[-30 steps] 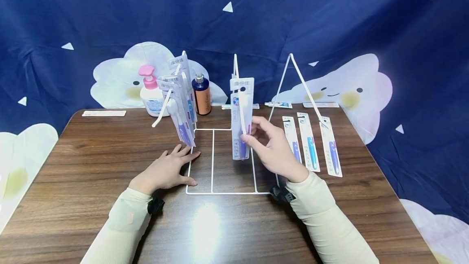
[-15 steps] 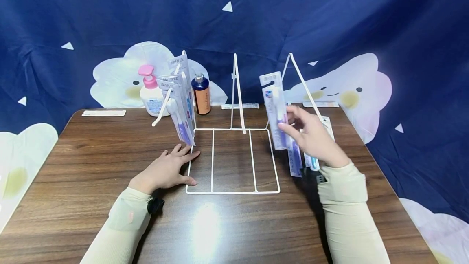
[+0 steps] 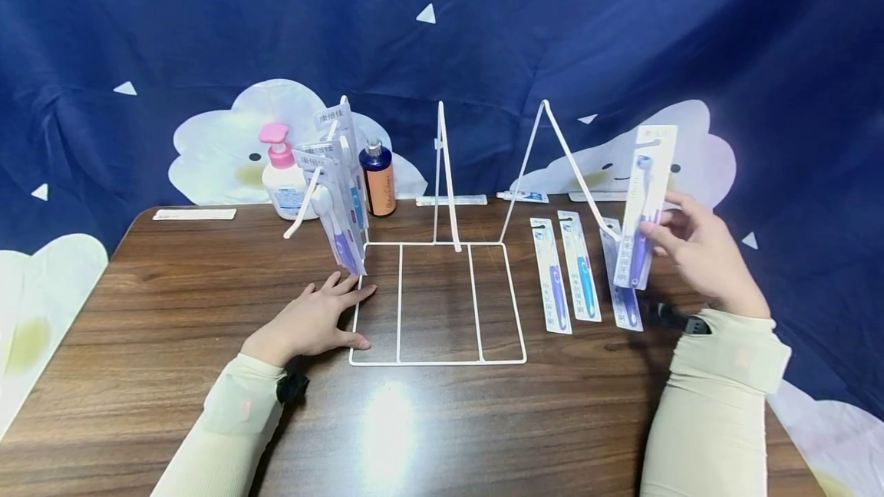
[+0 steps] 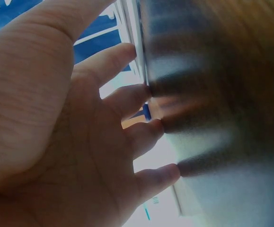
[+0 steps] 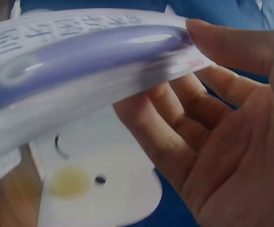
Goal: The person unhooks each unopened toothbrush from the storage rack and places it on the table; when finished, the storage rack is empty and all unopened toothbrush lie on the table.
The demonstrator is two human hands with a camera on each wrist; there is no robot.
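My right hand pinches a packaged purple toothbrush upright in the air at the table's right side; in the right wrist view the toothbrush pack lies between thumb and fingers. Below it three toothbrush packs lie flat on the table. My left hand rests flat on the wood beside the left edge of a white wire rack, its fingers spread on the tabletop. Several toothbrush packs hang on the rack's left hook.
A pink-capped pump bottle and a brown bottle stand behind the rack. Small flat packs lie along the table's far edge. A blue cloth with clouds hangs behind. The table's right edge is close to my right hand.
My right hand has carried the purple toothbrush pack from the rack's middle hook rightward, past the right hook, to above the packs lying on the table. The left hand has stayed still.
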